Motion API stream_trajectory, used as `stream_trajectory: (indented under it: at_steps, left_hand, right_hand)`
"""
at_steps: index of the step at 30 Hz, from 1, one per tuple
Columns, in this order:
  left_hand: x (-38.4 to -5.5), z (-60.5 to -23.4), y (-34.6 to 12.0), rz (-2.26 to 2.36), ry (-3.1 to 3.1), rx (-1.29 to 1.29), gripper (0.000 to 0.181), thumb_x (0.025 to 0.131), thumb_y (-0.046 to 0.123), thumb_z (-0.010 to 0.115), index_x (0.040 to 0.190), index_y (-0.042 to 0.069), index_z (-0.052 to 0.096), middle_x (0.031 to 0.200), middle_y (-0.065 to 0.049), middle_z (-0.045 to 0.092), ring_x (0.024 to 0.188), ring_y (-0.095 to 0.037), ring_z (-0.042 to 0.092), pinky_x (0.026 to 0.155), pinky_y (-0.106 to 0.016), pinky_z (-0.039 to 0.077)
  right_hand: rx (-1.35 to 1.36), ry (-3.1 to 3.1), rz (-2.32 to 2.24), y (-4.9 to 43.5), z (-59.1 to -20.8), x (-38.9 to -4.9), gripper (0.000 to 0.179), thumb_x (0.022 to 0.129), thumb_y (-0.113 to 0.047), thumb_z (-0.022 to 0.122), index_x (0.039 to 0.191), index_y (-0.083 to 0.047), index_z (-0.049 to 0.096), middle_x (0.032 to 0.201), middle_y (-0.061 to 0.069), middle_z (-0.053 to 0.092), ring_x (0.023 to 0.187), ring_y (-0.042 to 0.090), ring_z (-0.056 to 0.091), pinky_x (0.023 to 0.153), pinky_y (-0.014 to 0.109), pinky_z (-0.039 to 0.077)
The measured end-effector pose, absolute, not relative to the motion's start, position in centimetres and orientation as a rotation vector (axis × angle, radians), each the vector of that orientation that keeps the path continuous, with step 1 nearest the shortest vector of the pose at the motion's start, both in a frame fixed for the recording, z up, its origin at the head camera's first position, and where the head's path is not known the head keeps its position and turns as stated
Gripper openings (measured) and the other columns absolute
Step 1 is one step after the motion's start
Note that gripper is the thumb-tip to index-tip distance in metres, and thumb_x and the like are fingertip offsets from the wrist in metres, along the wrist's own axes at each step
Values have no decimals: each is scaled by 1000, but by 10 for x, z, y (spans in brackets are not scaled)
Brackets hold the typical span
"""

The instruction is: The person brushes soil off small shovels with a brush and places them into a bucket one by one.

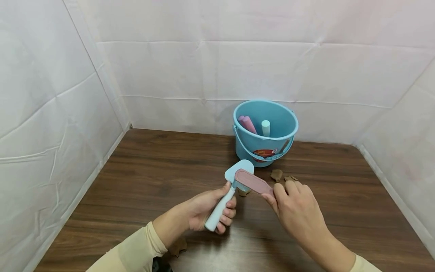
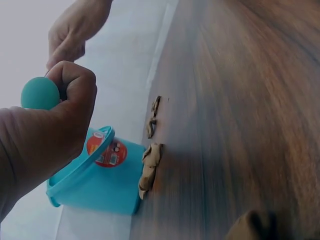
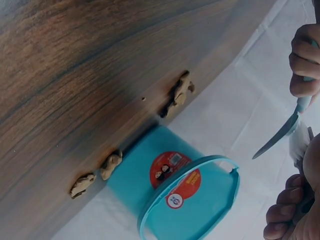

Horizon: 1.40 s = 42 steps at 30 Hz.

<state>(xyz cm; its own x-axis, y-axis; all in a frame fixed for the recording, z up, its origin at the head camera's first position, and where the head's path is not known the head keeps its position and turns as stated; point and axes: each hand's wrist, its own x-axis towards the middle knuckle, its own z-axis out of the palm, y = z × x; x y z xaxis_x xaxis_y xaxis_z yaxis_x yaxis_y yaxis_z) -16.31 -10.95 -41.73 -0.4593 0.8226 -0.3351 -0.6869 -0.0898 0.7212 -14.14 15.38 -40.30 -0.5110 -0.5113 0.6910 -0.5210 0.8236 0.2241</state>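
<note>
My left hand [image 1: 201, 210] grips the pale handle of a light blue toy trowel [image 1: 221, 209], its blade tilted up and away from me. Across that blade lies a dusty pink brush [image 1: 253, 183], which my right hand [image 1: 298, 206] holds by its handle. White bristles [image 3: 299, 139] show under the brush in the right wrist view, close against the trowel blade. In the left wrist view, the rounded handle end [image 2: 40, 93] pokes out of my left fist. Both tools are above the table.
A blue bucket [image 1: 242, 150] with its handle lowered stands at the back, holding pink handles [image 1: 249, 125] and a pale green one [image 1: 266, 129]. Brown clay-like lumps [image 1: 276, 175] lie before it; another lump [image 1: 178, 247] is near my left forearm. White cloth walls [image 1: 170, 71] enclose the wooden table [image 1: 163, 170].
</note>
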Motion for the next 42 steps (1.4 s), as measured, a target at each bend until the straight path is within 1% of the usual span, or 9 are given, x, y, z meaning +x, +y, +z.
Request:
stream_trajectory:
  at_steps: [7, 14, 21, 24, 29, 32, 36, 39, 42]
  left_hand:
    - [-163, -422, -106, 1775, 1034, 181, 58, 104, 65, 21, 79, 17, 41, 71, 7, 37, 61, -5, 37, 56, -20, 38]
    - [-162, -424, -101, 1754, 1045, 182, 49, 110, 50, 21, 79, 18, 41, 70, 7, 37, 60, -5, 37, 56, -20, 35]
    - [-159, -424, -103, 1751, 1065, 221, 59, 103, 65, 19, 78, 17, 42, 70, 7, 38, 60, -5, 37, 55, -19, 37]
    - [-157, -425, -105, 1740, 1114, 231, 60, 102, 67, 21, 78, 17, 42, 69, 7, 37, 59, -5, 36, 54, -19, 37]
    - [-155, -428, -106, 1722, 1144, 231, 60, 103, 67, 22, 80, 16, 43, 70, 6, 37, 59, -6, 36, 54, -19, 37]
    - [-156, -431, -105, 1736, 1131, 226, 59, 103, 66, 22, 80, 16, 43, 70, 6, 37, 60, -6, 37, 54, -19, 37]
    - [-156, -434, -104, 1752, 1099, 195, 56, 106, 61, 20, 79, 17, 42, 70, 7, 37, 60, -5, 37, 54, -19, 37]
    - [-155, -434, -103, 1742, 1086, 186, 53, 109, 55, 19, 79, 17, 42, 70, 7, 38, 59, -5, 37, 54, -19, 36]
    - [-154, -434, -101, 1733, 1110, 195, 53, 108, 56, 21, 79, 17, 42, 70, 7, 38, 59, -5, 37, 54, -19, 36]
  right_hand:
    - [784, -2223, 52, 150, -405, -137, 59, 109, -52, 31, 76, -6, 48, 64, 6, 37, 54, 24, 39, 51, 36, 30]
    - [815, -2244, 123, 140, -408, -135, 57, 109, -52, 32, 74, -8, 46, 64, 3, 35, 55, 23, 37, 53, 35, 32]
    - [785, -2254, 109, 147, -407, -153, 60, 109, -52, 29, 74, -7, 48, 62, 4, 37, 52, 21, 36, 49, 35, 31]
    - [741, -2267, 105, 160, -408, -167, 61, 110, -50, 29, 73, -5, 47, 60, 4, 34, 50, 22, 35, 47, 36, 30]
    - [667, -2296, 92, 179, -412, -181, 62, 110, -50, 24, 70, -6, 42, 59, 2, 27, 49, 19, 28, 46, 33, 24]
    - [693, -2301, 117, 171, -409, -176, 63, 110, -50, 24, 71, -5, 45, 60, 4, 31, 49, 21, 32, 45, 36, 28]
    - [783, -2288, 157, 144, -409, -155, 60, 109, -50, 28, 75, -6, 50, 62, 4, 39, 51, 23, 39, 48, 37, 32]
    - [822, -2265, 151, 130, -414, -142, 58, 109, -50, 29, 76, -8, 49, 63, 2, 37, 51, 22, 37, 49, 34, 29]
    - [805, -2251, 144, 131, -419, -143, 58, 110, -49, 29, 75, -8, 48, 62, 3, 35, 51, 23, 38, 49, 35, 28]
